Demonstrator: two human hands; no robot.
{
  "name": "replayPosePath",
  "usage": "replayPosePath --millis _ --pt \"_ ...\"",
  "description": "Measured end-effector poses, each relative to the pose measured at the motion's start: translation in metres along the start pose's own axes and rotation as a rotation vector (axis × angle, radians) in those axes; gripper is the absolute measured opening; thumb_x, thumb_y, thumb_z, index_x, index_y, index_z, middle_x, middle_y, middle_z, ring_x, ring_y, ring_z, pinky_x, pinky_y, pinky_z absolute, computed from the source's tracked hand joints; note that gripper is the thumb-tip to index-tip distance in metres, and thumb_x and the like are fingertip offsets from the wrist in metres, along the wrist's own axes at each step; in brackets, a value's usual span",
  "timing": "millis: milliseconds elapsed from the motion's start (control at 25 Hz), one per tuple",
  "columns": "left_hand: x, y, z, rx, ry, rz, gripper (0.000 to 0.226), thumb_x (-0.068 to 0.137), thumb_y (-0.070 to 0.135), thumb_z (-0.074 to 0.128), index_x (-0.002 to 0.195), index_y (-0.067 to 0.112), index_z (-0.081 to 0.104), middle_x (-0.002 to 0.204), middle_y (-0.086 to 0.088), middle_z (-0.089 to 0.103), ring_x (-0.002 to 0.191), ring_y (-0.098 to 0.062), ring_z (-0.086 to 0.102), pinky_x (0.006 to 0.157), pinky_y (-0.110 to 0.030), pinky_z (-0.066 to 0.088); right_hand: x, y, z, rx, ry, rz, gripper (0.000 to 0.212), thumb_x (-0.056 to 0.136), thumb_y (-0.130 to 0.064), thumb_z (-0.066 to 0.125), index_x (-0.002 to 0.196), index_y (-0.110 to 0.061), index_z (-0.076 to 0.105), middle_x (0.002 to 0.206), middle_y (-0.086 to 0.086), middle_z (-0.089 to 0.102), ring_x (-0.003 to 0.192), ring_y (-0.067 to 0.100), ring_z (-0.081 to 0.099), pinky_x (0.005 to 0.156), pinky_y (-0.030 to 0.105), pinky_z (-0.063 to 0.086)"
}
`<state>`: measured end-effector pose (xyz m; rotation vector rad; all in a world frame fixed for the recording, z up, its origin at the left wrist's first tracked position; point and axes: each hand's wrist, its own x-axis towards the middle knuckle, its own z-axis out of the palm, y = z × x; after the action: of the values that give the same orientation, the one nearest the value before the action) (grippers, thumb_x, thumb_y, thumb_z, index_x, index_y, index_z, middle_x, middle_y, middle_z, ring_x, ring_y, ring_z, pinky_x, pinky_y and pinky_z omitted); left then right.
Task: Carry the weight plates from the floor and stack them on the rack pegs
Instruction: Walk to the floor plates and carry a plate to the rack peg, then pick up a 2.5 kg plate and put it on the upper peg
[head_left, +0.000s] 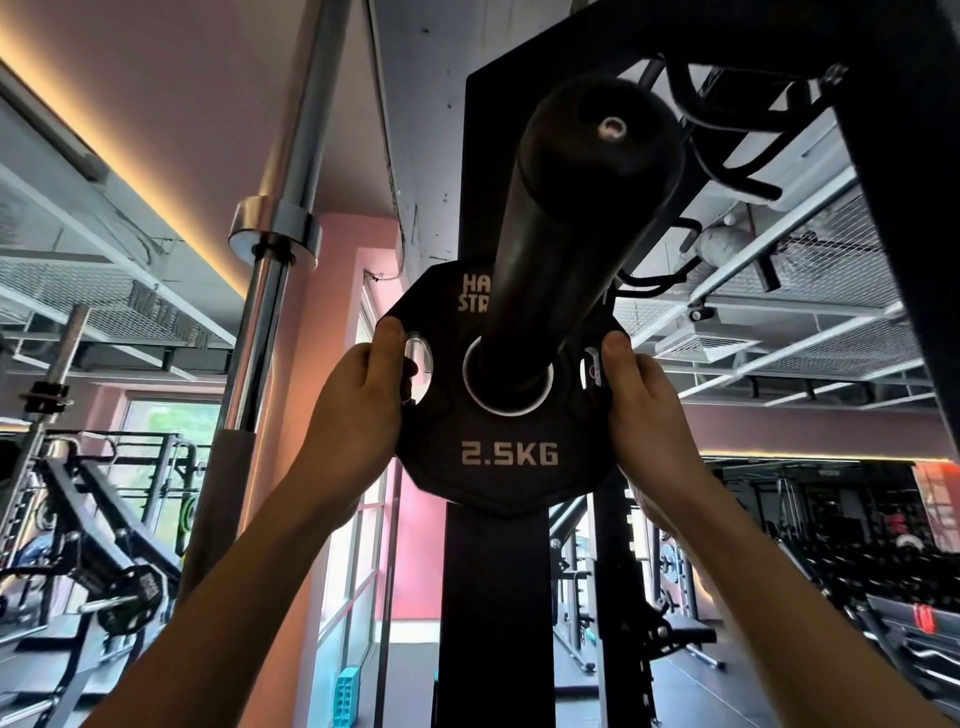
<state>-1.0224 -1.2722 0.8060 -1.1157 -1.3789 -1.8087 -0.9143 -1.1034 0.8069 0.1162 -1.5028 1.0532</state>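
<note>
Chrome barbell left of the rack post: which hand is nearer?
Left. The left hand grips the 2.5KG plate's near edge, on the chrome barbell's side; the right hand grips the far edge, beyond the peg.

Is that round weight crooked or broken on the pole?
Nothing stands out. The 2.5KG plate is threaded on the black peg, looks undamaged, and the left hand and right hand grip its sides.

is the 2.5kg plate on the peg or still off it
On it: the peg passes through the centre hole of the 2.5kg plate, with the left hand and right hand gripping its edges.
</note>
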Motion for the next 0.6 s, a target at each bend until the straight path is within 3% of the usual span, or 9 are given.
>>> replayPosePath --millis 160,280,360,480,600 --pt "-0.005 0.001 -0.004 0.072 -0.012 -0.011 0.052 0.1 0.055 0.027 0.096 0.014 0.06 0.081 -0.002 0.06 0.072 -0.02 0.06 0.064 -0.035 0.047 -0.005 -0.007 -0.002 -0.039 -0.038 0.027 0.041 0.1 -0.052 0.037 0.104 -0.017 0.058 0.09 0.008 0.064 0.078 0.016 0.06 0.068 0.032 0.049" --pt "-0.027 0.002 -0.016 0.207 -0.075 0.019 0.034 0.103 0.043 0.032 0.115 0.018 0.053 0.093 0.0 0.062 0.07 -0.015 0.066 0.059 -0.033 0.058 -0.023 -0.013 -0.015 -0.202 -0.109 0.009 0.041 0.102 -0.047 0.036 0.121 -0.015 0.054 0.09 0.003 0.063 0.072 0.016 0.059 0.058 0.03 0.05" --pt "-0.052 0.001 -0.031 0.263 -0.136 0.005 0.032 0.102 0.039 0.04 0.13 0.026 0.047 0.104 0.007 0.062 0.072 -0.014 0.069 0.068 -0.039 0.058 -0.051 -0.016 -0.03 -0.279 -0.147 0.011 0.041 0.101 -0.046 0.04 0.131 -0.02 0.049 0.1 0.001 0.064 0.075 0.012 0.062 0.063 0.034 0.055" --pt "-0.102 0.001 -0.055 0.374 -0.179 -0.028 0.036 0.096 0.048 0.05 0.128 0.033 0.048 0.101 0.018 0.06 0.076 -0.009 0.069 0.078 -0.043 0.056 -0.104 -0.018 -0.058 -0.304 -0.176 0.036 0.023 0.097 -0.048 0.046 0.111 -0.034 0.057 0.104 -0.01 0.065 0.092 0.008 0.065 0.088 0.044 0.055" --pt "-0.17 0.014 -0.072 0.459 -0.216 -0.055 0.023 0.093 0.047 0.054 0.112 0.034 0.056 0.1 0.014 0.062 0.082 -0.006 0.066 0.075 -0.031 0.051 -0.164 -0.021 -0.084 -0.305 -0.244 0.065 0.013 0.096 -0.045 0.052 0.095 -0.036 0.062 0.096 -0.013 0.067 0.096 0.006 0.064 0.091 0.035 0.051"
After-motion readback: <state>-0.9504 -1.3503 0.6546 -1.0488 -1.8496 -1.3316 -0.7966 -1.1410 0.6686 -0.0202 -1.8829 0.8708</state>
